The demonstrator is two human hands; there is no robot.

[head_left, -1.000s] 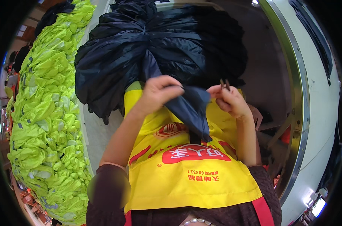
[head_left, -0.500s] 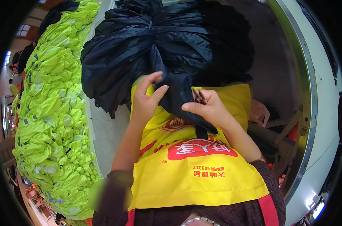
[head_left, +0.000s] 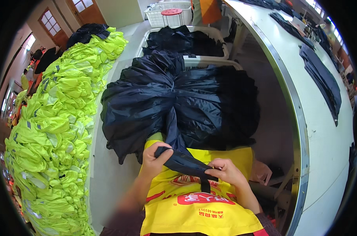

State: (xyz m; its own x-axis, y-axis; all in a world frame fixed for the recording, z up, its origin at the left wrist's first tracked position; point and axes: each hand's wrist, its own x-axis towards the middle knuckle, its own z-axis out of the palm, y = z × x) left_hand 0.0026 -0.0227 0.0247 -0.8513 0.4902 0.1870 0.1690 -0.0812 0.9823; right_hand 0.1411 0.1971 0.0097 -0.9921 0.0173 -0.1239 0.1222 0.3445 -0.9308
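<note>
A strip of dark navy fabric is stretched across my lap, running up into a big gathered bundle of dark garments tied at its middle. My left hand is closed on the strip's left end, thumb on top. At the right end, my right hand pinches the fabric's edge between thumb and fingers. Below both hands lies the yellow apron that I wear, with red and white print.
A long heap of neon-yellow garments stands to the left. On the right runs a white table with a metal edge, dark trousers lying on it. Farther back are white baskets with dark cloth and a red-topped stool.
The view has tilted up, showing more of the room. My left hand, formerly with fingers apart beside the fabric, has closed on it. The strip now stretches sideways between both hands.
</note>
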